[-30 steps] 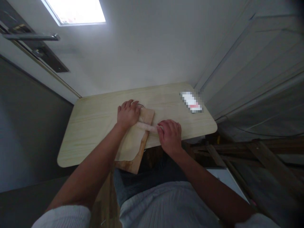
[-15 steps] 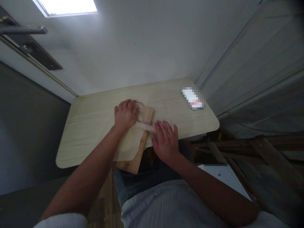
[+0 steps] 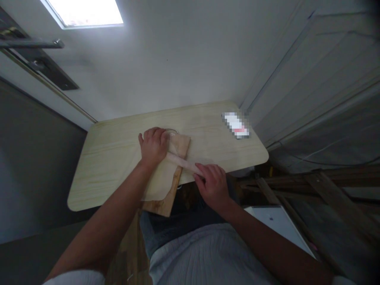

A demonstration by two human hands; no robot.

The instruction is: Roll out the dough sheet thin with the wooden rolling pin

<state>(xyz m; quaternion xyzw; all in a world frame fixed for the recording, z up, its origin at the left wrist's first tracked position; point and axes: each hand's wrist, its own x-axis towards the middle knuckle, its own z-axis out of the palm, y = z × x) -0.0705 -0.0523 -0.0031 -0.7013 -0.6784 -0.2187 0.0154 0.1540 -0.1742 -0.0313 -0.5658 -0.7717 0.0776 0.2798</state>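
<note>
A thin, pale sheet of dough (image 3: 160, 184) lies over a wooden cutting board (image 3: 162, 208) and hangs past its left side. Across it runs a light wooden rolling pin (image 3: 181, 161), tilted down to the right. My left hand (image 3: 152, 146) lies palm down on the upper part of the dough, its fingers bent slightly and the little finger apart. It covers the pin's left end, so the contact there is hidden. Beyond the board's right edge, my right hand (image 3: 213, 182) wraps its fingers and thumb round the pin's right end.
The board rests on a pale wood-grain table (image 3: 97, 166) and juts over its front edge. A metal ring handle (image 3: 172, 130) shows at the board's far end. A blurred-out phone-like object (image 3: 236, 124) lies at the right. Behind stands a white door with a metal handle (image 3: 35, 43).
My right hand has gone from flat, spread fingers to a closed hold on the rolling pin, slightly nearer to me. My left hand has barely shifted; the view has moved slightly.
</note>
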